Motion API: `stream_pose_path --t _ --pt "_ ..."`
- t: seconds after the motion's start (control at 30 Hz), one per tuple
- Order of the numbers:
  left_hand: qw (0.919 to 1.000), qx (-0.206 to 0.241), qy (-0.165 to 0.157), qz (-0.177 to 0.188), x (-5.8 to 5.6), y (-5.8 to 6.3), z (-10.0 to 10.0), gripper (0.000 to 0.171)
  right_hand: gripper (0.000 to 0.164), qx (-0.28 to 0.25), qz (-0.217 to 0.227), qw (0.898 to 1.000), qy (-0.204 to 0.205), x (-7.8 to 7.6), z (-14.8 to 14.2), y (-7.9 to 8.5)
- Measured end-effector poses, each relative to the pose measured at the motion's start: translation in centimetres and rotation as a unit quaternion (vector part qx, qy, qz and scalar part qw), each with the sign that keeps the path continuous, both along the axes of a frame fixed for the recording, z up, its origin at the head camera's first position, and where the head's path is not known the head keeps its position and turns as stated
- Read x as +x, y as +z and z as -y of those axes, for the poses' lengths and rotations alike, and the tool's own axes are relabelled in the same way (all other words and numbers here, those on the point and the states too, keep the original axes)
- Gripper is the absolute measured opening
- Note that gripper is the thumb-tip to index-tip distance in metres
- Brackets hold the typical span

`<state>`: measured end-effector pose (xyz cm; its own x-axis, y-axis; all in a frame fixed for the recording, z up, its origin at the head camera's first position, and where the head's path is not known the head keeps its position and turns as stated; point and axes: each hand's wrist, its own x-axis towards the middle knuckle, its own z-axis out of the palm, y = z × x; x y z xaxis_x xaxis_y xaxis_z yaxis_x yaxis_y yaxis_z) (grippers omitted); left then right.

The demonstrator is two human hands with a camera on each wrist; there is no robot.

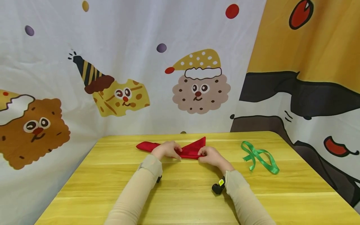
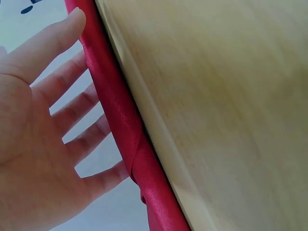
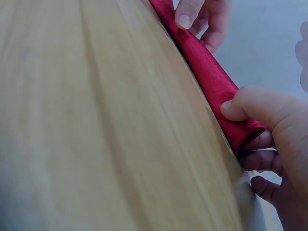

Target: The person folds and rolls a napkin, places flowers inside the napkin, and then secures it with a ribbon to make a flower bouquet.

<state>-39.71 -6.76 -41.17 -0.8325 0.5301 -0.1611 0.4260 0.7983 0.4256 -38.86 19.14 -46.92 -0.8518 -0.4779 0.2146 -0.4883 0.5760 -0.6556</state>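
A shiny red cloth [image 1: 192, 148] lies near the far side of the table, its near edge rolled into a tube and one pointed corner raised behind. My left hand [image 1: 168, 149] is at the middle of the roll; in the left wrist view its thumb lies on the roll [image 2: 113, 103], with spread fingers [image 2: 72, 113] reaching behind. At the roll's right end, my right hand [image 1: 211, 155] pinches the cloth. In the right wrist view the right thumb [image 3: 240, 107] presses the front of the roll, while the fingers curl at its open end.
A looped green ribbon [image 1: 257, 156] lies on the wooden table [image 1: 185, 193] to the right of my right hand. Behind the table hangs a white curtain [image 1: 132, 31] printed with cartoon figures.
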Motion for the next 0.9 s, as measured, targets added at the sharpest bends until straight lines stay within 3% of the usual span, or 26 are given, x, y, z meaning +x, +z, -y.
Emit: stream_pose_path --t 0.37,0.67,0.9 --pt "0.9996 -0.026 0.005 -0.004 0.68 0.12 -0.24 0.038 0.009 -0.007 -0.046 0.999 -0.018 0.04 0.03 0.46" --pt "0.9972 -0.061 0.016 -0.040 0.81 0.09 -0.47 0.036 0.007 -0.010 -0.013 0.999 -0.041 0.07 -0.41 0.68" --pt "0.9968 -0.042 0.012 -0.066 0.32 -0.25 -0.18 0.029 0.004 -0.023 0.006 0.998 -0.051 -0.01 -0.64 1.01"
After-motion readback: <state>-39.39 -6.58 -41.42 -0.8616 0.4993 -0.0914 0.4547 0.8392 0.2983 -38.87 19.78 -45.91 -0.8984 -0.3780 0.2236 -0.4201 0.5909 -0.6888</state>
